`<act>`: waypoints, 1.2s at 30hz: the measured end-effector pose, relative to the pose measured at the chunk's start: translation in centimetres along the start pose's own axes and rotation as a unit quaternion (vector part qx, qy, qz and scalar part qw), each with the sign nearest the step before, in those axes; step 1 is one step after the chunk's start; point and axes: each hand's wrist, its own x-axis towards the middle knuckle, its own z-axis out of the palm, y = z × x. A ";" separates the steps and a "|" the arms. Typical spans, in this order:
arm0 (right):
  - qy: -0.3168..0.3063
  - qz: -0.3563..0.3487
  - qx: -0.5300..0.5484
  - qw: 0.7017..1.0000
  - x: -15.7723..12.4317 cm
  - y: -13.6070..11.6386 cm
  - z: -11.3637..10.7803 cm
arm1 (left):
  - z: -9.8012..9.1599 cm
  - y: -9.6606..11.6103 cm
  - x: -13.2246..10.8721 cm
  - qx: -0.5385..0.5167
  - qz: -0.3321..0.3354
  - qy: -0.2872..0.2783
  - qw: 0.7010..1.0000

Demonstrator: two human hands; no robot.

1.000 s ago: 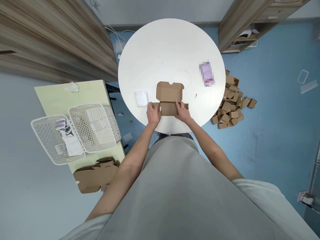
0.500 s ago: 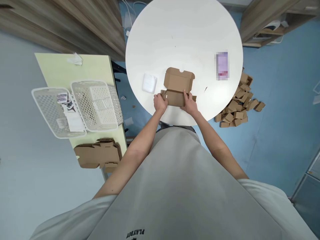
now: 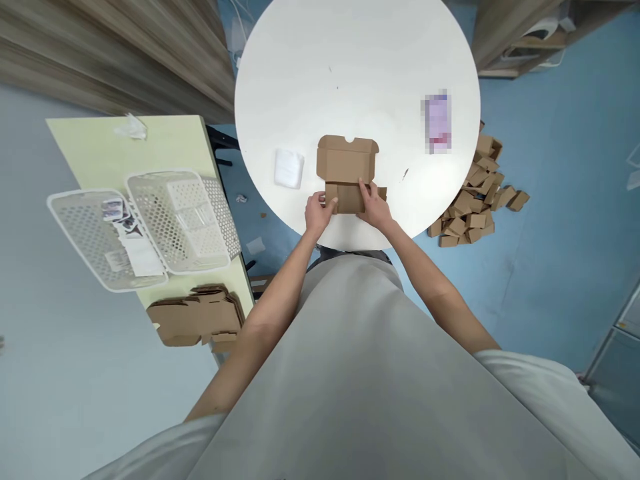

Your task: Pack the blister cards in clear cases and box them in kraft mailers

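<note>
A brown cardboard box (image 3: 347, 165), its lid spread out away from me, lies near the front edge of the round white table (image 3: 380, 53). At its left end my left hand (image 3: 319, 211) grips the side wall, thumb inside and fingers outside. My right hand (image 3: 375, 205) holds the right part of the box, fingers reaching over the inside. A side flap sticks out beyond the right hand. To the left of the box sits a white wrapped packet (image 3: 289, 168), touched by neither hand.
A blurred purple item (image 3: 438, 123) lies at the table's right. White baskets (image 3: 134, 257) with cards and packets stand on a pale yellow table (image 3: 165, 143) at left, beside flat cardboard blanks (image 3: 195, 320). Folded small boxes (image 3: 473, 200) are heaped on the floor at right.
The left side flap of the box, which stuck outward before, now stands folded up under my left hand. My view has shifted slightly to the right.
</note>
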 end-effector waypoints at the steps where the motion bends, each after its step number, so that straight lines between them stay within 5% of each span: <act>1: -0.001 0.001 -0.001 1.000 -0.1 -0.1 -0.1 | 0.0 0.0 -0.1 0.010 -0.002 0.004 1.000; 13: 0.010 0.023 0.022 0.999 -0.9 -1.4 1.2 | -0.8 0.1 1.3 0.156 0.009 -0.009 0.988; 18: 0.042 0.031 0.094 0.994 -1.4 -0.7 0.0 | -0.7 0.4 1.5 0.192 0.015 -0.017 0.981; 22: 0.153 0.119 0.142 0.971 -2.9 1.5 -1.0 | -0.6 0.5 1.6 0.194 0.024 -0.015 0.981; 27: 0.098 0.239 0.187 0.948 -4.5 2.7 -0.7 | -0.6 0.6 1.6 0.196 0.032 -0.014 0.980; 36: 0.070 0.189 0.120 0.972 -5.9 -3.6 -0.7 | -0.4 1.1 1.4 0.159 0.025 -0.007 0.987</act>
